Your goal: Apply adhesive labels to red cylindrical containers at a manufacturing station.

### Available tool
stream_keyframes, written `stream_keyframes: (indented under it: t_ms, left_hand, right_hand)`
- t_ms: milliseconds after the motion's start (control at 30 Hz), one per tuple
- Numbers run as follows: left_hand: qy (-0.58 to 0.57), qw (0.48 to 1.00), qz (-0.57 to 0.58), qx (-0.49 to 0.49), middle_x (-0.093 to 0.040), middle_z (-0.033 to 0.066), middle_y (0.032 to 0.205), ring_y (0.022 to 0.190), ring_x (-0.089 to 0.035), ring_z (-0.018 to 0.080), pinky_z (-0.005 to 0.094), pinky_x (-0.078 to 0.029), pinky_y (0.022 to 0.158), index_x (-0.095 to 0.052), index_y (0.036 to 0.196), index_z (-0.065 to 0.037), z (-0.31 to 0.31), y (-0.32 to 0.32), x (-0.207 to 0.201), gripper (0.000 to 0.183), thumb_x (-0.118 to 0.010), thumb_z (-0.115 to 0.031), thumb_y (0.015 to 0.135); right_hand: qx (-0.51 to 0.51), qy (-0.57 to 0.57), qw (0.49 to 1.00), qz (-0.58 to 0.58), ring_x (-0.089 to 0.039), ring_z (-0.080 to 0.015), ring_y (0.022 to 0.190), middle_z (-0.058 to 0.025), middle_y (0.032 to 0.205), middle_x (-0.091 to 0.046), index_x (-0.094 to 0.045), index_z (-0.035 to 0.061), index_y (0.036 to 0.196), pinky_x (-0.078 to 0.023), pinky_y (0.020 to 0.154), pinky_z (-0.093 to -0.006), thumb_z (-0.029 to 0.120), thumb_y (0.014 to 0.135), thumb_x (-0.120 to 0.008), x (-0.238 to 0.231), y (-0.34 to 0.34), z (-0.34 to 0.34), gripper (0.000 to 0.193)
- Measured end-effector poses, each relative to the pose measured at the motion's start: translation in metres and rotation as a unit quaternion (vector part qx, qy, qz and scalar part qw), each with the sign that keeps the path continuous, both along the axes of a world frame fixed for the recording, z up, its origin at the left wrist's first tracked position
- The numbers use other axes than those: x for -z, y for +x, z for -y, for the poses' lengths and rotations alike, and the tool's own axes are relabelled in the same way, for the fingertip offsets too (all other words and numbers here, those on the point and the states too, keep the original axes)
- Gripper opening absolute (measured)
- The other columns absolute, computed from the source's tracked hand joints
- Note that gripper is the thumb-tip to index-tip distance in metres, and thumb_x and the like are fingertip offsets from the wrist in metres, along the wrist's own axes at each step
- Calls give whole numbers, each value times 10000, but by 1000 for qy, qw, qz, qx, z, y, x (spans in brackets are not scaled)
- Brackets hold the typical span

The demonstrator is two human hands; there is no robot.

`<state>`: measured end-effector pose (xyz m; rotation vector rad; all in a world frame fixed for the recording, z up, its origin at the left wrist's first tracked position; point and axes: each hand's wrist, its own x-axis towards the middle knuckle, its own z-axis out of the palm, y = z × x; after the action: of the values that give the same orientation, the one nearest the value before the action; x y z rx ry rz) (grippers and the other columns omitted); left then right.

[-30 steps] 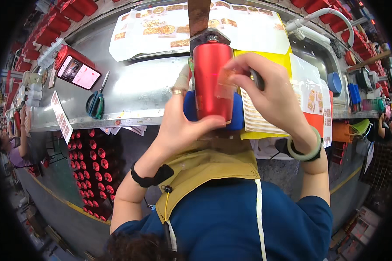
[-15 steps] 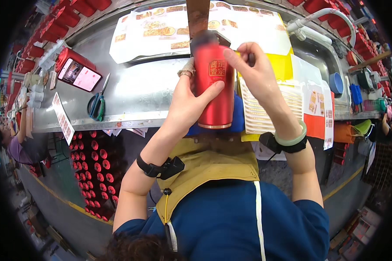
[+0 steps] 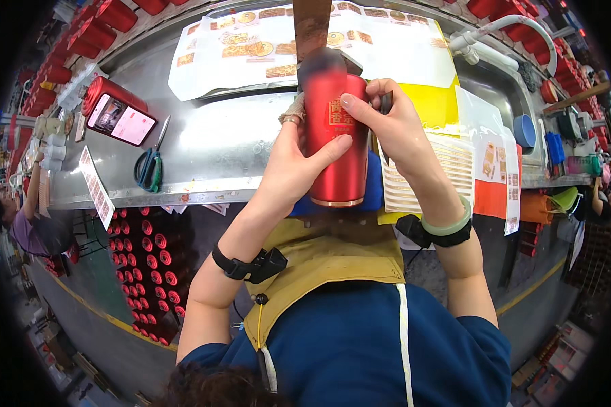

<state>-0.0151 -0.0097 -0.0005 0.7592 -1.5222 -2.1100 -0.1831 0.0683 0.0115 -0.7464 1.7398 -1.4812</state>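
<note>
A red metal bottle (image 3: 339, 163) with a black top and a gold printed emblem is held upright in front of my body, over the table's near edge. My left hand (image 3: 295, 159) wraps round its left side, thumb across the front; a finger wears a ring and a cloth-like wrap. From the right, my right hand (image 3: 395, 125) lays its thumb against the gold emblem (image 3: 341, 112). Its other fingers curl round a small dark tool (image 3: 386, 103), mostly hidden, whose kind I cannot make out.
Printed transfer sheets (image 3: 251, 51) lie at the back of the metal table (image 3: 241, 129). Left are scissors (image 3: 149, 163), a phone (image 3: 120, 121) leaning on a red bottle, and a label strip (image 3: 96, 186). Right are a ribbed white sheet (image 3: 431, 173), a faucet (image 3: 502, 24) and a blue cup (image 3: 523, 130).
My right hand has come down slightly, its thumb shifting a little lower on the emblem. The bottle has moved slightly right and toward me, still in my left hand.
</note>
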Motion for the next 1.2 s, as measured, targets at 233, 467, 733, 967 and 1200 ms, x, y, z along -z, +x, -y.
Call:
stream_keyframes:
  t_ms: [233,467,733,967,1200]
  left_hand:
    - [55,998,-39,8,-526,179,1474,1373,-534,231,402,-451,1152,-326,1551,50,8,3,2,853,-828,-230,922]
    - [32,999,-10,5,-518,181,1480,1369,-536,233,402,-452,1153,-320,1556,39,7,2,3,863,-833,-230,916]
    - [38,999,-8,7,-523,176,1475,1356,-546,235,400,-462,1143,-330,1557,16,5,4,3,858,-839,-224,909]
    - [94,994,-46,14,-544,161,1471,1346,-555,203,383,-458,1142,-351,1552,16,13,2,0,747,-772,-187,969]
    - [67,996,-62,17,-586,139,1415,1246,-625,189,369,-514,1066,-357,1555,2,9,5,-4,748,-774,-195,966]
  right_hand:
    - [-3,14,999,31,-472,-64,788,24,882,-523,-585,-10,1112,-417,661,-236,327,883,-873,-4,0,4,499]
    - [-4,4,1000,3,-467,-65,780,25,870,-521,-581,-3,1091,-406,655,-241,343,882,-874,-3,2,6,499]
    - [-1,-9,999,36,-464,-56,764,32,857,-524,-581,6,1078,-393,639,-233,325,900,-864,-2,2,3,462]
    - [21,-6,997,80,-449,-16,689,79,811,-550,-640,88,1025,-369,620,-193,343,941,-826,-8,0,5,327]
    - [5,-39,994,105,-477,-18,737,71,829,-539,-626,54,1047,-377,628,-192,245,916,-858,6,-1,3,328]
